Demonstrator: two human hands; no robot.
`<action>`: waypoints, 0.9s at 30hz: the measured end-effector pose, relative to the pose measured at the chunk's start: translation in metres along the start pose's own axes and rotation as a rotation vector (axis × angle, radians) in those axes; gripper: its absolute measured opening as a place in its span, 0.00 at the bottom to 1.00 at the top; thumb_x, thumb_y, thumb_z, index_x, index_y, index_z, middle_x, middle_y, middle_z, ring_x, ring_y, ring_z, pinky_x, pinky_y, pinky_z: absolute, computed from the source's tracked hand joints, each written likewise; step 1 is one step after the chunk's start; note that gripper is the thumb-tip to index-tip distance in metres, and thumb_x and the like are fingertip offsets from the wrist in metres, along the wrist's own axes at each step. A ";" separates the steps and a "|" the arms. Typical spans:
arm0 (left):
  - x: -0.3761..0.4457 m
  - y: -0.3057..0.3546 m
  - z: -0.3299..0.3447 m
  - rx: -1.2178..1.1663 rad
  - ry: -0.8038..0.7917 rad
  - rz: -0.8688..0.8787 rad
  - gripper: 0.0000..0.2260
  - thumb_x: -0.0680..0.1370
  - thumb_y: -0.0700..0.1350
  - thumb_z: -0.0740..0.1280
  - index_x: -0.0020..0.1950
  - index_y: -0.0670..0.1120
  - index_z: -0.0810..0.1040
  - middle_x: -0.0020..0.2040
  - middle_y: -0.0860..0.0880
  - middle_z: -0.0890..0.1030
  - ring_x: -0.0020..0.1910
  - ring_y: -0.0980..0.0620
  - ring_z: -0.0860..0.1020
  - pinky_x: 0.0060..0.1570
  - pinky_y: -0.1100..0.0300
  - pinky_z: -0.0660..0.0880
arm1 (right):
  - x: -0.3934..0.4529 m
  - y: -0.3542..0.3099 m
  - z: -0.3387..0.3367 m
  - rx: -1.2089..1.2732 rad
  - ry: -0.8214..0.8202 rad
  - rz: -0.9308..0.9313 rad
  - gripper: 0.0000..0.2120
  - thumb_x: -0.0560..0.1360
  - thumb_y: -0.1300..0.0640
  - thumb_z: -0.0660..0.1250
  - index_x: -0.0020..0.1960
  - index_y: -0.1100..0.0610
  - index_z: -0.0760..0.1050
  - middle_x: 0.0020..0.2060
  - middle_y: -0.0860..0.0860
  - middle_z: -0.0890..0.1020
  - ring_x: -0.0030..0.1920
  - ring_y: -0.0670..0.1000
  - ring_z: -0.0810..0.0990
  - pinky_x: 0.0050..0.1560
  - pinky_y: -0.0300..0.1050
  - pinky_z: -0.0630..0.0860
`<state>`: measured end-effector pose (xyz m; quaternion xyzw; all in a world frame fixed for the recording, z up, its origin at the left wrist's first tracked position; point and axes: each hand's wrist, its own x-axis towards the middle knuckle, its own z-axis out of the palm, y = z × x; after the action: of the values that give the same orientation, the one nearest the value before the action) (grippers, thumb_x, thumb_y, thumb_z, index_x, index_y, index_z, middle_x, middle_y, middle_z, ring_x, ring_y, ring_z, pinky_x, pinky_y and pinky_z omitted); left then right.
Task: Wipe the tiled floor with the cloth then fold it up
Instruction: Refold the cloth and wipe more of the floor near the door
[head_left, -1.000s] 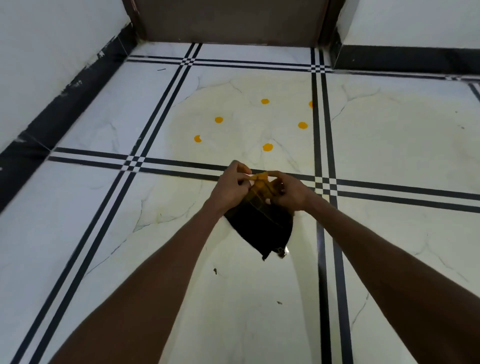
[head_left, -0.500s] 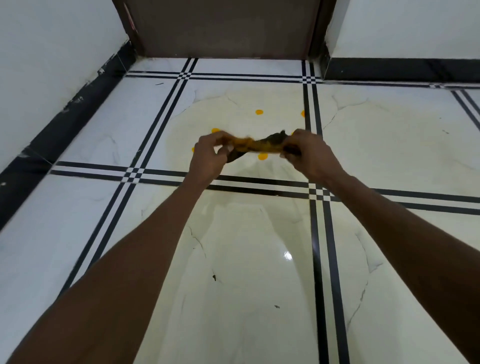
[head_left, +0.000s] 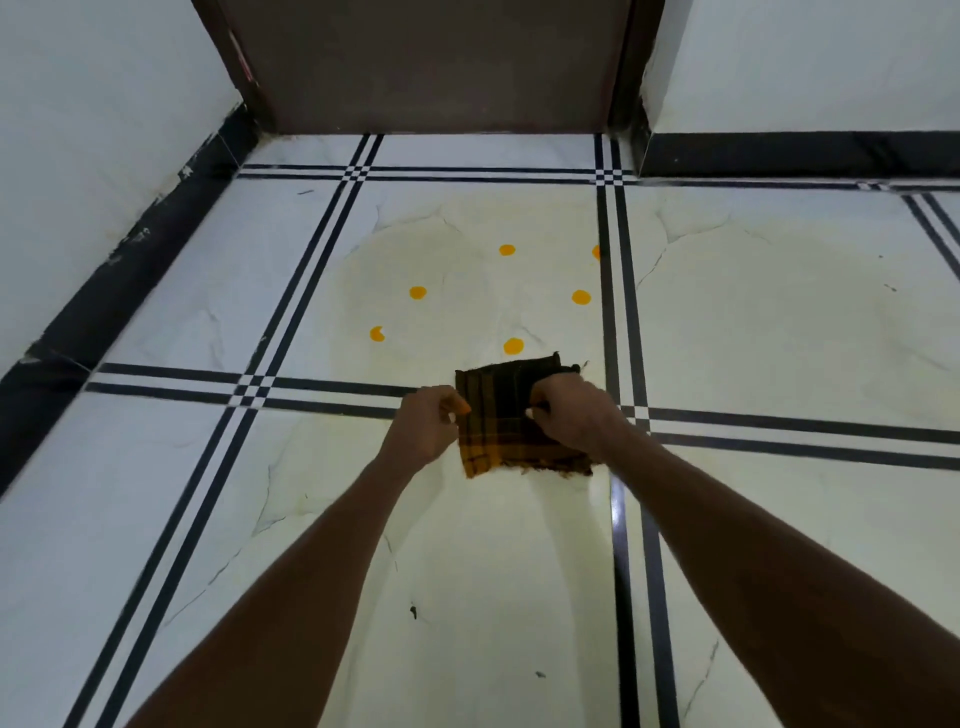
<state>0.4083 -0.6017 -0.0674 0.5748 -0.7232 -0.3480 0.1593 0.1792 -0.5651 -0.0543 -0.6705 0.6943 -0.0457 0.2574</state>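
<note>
Cloth (head_left: 511, 423): a dark, orange-checked square, spread flat on the tiled floor (head_left: 156, 493), across the black double stripe just left of a stripe crossing.
Left hand (head_left: 426, 428): the cloth's left edge is pinched between curled fingers and thumb.
Right hand (head_left: 574, 415): fingers are curled on the cloth's right part, which is gripped.
Orange spots (head_left: 513, 345): six are scattered on the tile beyond the cloth, the nearest just past its far edge.
Door (head_left: 426, 62): brown, at the floor's far edge.
</note>
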 end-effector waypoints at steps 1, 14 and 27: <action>0.000 0.007 -0.002 -0.001 0.004 -0.010 0.16 0.72 0.26 0.65 0.51 0.42 0.85 0.52 0.44 0.86 0.54 0.47 0.83 0.59 0.50 0.80 | 0.002 -0.005 0.000 0.026 -0.002 -0.015 0.11 0.83 0.52 0.67 0.61 0.56 0.80 0.55 0.54 0.81 0.56 0.55 0.82 0.58 0.55 0.81; 0.056 -0.035 -0.004 0.135 0.077 -0.067 0.11 0.81 0.40 0.67 0.64 0.42 0.79 0.61 0.44 0.81 0.60 0.44 0.79 0.60 0.48 0.78 | 0.044 -0.005 0.084 -0.082 0.055 0.049 0.32 0.86 0.41 0.49 0.86 0.54 0.49 0.85 0.58 0.48 0.85 0.61 0.44 0.83 0.62 0.43; 0.099 -0.051 -0.005 0.295 0.021 0.042 0.17 0.83 0.41 0.64 0.72 0.42 0.75 0.71 0.43 0.76 0.71 0.42 0.72 0.68 0.48 0.75 | 0.069 0.006 0.079 -0.075 0.076 0.022 0.36 0.83 0.33 0.41 0.86 0.49 0.46 0.86 0.53 0.45 0.85 0.56 0.39 0.84 0.65 0.46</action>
<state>0.4194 -0.7019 -0.1158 0.5805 -0.7765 -0.2285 0.0880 0.2087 -0.6077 -0.1456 -0.6696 0.7123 -0.0425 0.2060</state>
